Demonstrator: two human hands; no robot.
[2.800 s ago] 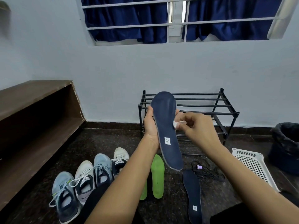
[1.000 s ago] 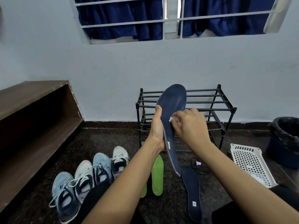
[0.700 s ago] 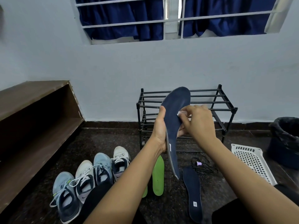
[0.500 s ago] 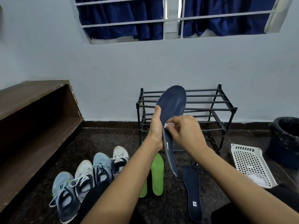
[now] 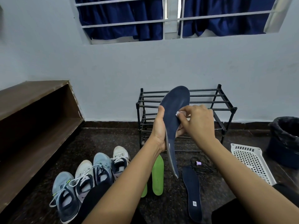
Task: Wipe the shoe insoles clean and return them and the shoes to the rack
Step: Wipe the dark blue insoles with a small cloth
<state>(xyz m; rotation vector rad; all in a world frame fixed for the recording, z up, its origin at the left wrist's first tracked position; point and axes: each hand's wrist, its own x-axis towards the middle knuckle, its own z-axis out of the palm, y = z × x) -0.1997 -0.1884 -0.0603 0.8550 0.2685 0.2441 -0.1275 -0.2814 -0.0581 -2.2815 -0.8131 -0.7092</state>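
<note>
Gripping navy insole (image 5: 174, 113) upright, left hand (image 5: 159, 126) curled round its edge, right hand (image 5: 198, 121) pinching white wipe (image 5: 179, 113) against it

Only a corner of the white wad (image 5: 179, 113) shows under the right hand (image 5: 199, 122); cloth or tissue, cannot tell. Fingers of the left hand (image 5: 159, 131) sit behind the held insole (image 5: 175, 110), tips alone visible. One green insole (image 5: 144, 191) lies mostly behind the left forearm. Bin (image 5: 286, 138) is cut by the right edge. Label on the floor insole (image 5: 192, 188) is too small to read. Heels of the shoes (image 5: 84, 177) are hidden by a dark knee (image 5: 95, 201).
</note>
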